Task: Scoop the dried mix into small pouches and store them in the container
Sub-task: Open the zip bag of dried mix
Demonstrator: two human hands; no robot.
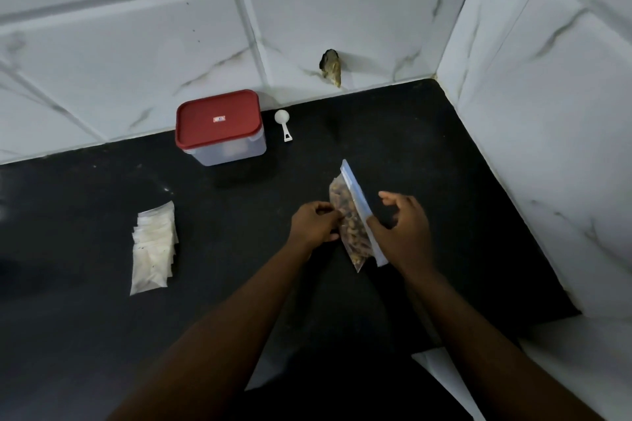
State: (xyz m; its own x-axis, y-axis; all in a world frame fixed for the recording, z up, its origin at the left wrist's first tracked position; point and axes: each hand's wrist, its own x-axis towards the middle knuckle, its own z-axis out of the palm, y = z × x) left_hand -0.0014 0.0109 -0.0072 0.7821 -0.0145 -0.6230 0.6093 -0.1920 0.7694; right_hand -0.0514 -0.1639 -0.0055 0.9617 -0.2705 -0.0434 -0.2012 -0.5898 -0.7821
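Observation:
A clear zip bag of brown dried mix (352, 219) stands on edge on the black counter (427, 154). My left hand (314, 224) pinches its left side with curled fingers. My right hand (402, 229) pinches the bag's blue zip strip near its lower end, the other fingers loosely curled above it. A stack of small clear empty pouches (154, 246) lies to the left. The clear container with a red lid (219, 126) stands shut at the back. A small white scoop (283, 125) lies just right of it.
White marble-look tiled walls (533, 113) close the counter at the back and right. A dark hole in the back wall (331, 67) sits above the counter. The counter's front right corner (561, 311) drops off.

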